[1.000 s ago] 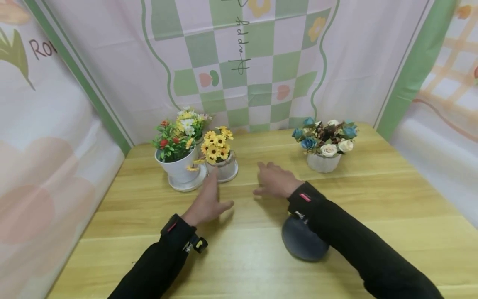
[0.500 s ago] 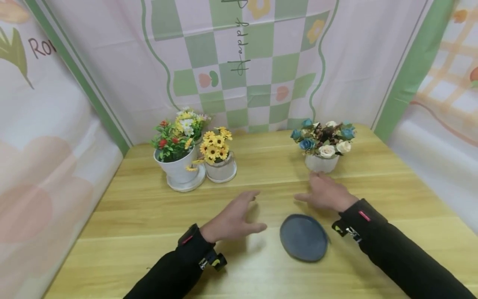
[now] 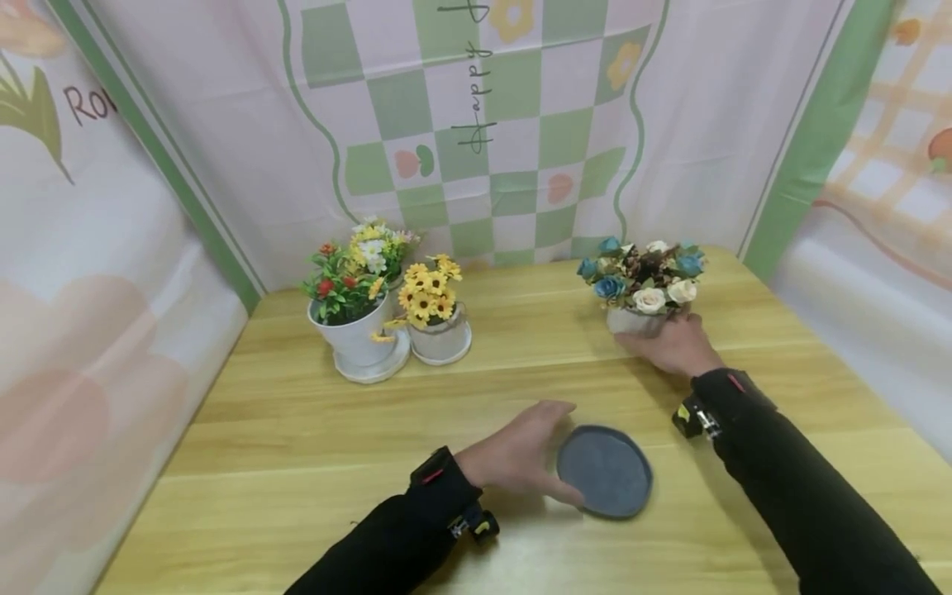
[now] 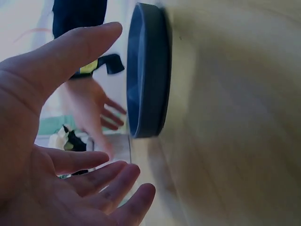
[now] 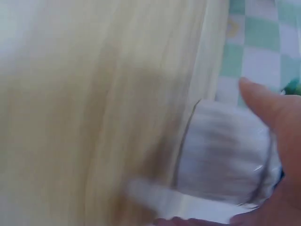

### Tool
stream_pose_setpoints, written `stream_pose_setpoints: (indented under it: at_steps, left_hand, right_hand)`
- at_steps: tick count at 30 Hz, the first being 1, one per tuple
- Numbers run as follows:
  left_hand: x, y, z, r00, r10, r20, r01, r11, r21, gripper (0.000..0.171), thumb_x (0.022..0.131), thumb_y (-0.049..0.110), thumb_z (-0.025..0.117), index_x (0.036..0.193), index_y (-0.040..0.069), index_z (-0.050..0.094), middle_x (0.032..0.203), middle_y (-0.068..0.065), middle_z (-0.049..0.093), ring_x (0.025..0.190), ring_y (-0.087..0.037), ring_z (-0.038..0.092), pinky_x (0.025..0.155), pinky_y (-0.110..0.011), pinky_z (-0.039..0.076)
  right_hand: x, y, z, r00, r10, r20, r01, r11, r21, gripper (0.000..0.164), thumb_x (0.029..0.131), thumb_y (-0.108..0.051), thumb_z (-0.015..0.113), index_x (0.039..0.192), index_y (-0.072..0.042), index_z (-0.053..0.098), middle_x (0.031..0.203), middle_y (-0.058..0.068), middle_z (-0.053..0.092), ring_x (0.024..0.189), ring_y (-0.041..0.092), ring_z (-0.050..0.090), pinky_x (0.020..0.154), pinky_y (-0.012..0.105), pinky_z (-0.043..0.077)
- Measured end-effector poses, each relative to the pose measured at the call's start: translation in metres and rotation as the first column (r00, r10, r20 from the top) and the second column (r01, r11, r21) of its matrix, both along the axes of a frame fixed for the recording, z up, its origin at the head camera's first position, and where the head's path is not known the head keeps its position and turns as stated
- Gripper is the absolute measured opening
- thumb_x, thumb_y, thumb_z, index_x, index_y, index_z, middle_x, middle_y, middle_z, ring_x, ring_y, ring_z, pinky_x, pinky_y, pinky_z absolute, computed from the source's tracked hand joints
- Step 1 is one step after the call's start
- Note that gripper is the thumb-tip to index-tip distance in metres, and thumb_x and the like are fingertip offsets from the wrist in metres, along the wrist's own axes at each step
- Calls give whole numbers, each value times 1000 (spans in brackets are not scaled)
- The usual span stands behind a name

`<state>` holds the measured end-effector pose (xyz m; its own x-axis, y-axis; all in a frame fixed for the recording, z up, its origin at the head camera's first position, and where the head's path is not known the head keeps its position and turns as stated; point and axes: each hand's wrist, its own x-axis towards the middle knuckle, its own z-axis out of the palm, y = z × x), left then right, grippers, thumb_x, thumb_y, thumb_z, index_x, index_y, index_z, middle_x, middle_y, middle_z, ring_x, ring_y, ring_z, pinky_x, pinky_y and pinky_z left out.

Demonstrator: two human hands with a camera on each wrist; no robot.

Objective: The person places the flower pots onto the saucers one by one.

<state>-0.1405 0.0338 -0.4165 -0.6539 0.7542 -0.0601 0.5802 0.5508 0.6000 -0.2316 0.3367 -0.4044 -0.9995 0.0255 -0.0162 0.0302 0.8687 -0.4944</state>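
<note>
A dark grey saucer (image 3: 610, 473) with a low rim lies on the wooden table. Beside its left edge is my left hand (image 3: 521, 450), thumb and fingers spread; the left wrist view shows the saucer (image 4: 155, 70) beyond the fingertips, apart from them. Farther back at the right stands a whitish pot (image 3: 628, 321) of artificial blue and cream roses (image 3: 649, 285). My right hand (image 3: 680, 347) reaches round that pot's front and right side. In the right wrist view, the thumb and blurred fingers stand on either side of the pot (image 5: 221, 153), with gaps; contact is unclear.
At the back left are a white pot (image 3: 357, 337) with red flowers and a smaller pot (image 3: 440, 337) of yellow flowers, both on white saucers. Another plant (image 3: 375, 248) with white and yellow flowers stands behind them. A patterned curtain (image 3: 513, 132) hangs behind the table.
My left hand has moved right and nearer, from the yellow flower pot to the saucer. My right hand has moved right to the rose pot, uncovering the saucer. The pots have stayed put.
</note>
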Motion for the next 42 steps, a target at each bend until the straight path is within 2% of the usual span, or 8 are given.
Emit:
stream_pose_setpoints:
  at_steps: [2,5,7,12,16,22,31,42]
  left_hand:
    - [0,7,-1,1000,-2,-19,2,1000,-30,121,74,40,97,165,3,26,164,-13,42,150,-25,44,121,-37,45]
    - [1,16,-3,1000,10,-30,-13,997,-81,124,73,45,97,166,6,26,167,-10,39,151,-24,42,119,-35,47]
    - [2,20,-3,999,21,-38,-25,994,-111,124,72,48,97,167,9,26,168,-8,37,152,-23,40,119,-34,47]
    - [4,25,-1,997,26,-79,-38,987,-155,124,70,53,97,166,10,30,166,-6,39,148,-21,43,115,-32,49]
    - [4,26,1,995,2,-99,-21,983,-185,123,68,57,96,165,11,35,161,-3,44,142,-18,45,112,-29,50]
    - [4,28,3,996,-14,-91,-3,982,-189,119,69,56,96,163,11,39,156,0,46,138,-14,44,111,-26,48]
    - [-1,20,6,998,57,-2,-57,986,-157,117,69,47,99,162,9,39,154,-1,45,136,-15,44,106,-26,53]
    - [-14,-5,6,989,143,28,-139,982,-131,118,67,41,101,161,7,40,154,-7,46,137,-23,46,108,-36,55]
  right_hand:
    - [-10,2,-4,995,-21,-101,13,997,-81,116,93,-58,72,161,15,13,158,52,22,144,68,28,119,74,31]
    - [-21,3,-9,965,-60,-253,10,980,-197,113,85,-46,85,165,3,21,159,39,39,145,57,41,121,67,36]
    - [-25,2,-10,956,-62,-286,-10,970,-241,113,84,-40,87,166,1,20,162,34,40,148,53,41,122,64,36]
    - [-26,3,-8,982,-39,-185,-5,973,-229,116,90,-48,80,166,5,10,165,38,30,150,56,34,123,65,33]
    - [-24,4,-7,992,-37,-120,10,975,-221,115,92,-51,77,164,9,11,163,41,30,149,58,33,123,65,33]
    - [-26,6,-8,992,-25,-125,4,986,-167,114,94,-54,74,165,7,11,162,42,29,147,60,34,121,67,35]
    - [-27,5,-8,993,-12,-120,-6,989,-146,113,94,-53,74,165,8,11,162,43,29,147,61,34,122,66,34]
    - [-26,6,-9,990,-31,-136,10,988,-153,111,92,-53,76,163,10,18,158,45,33,143,62,38,120,67,37]
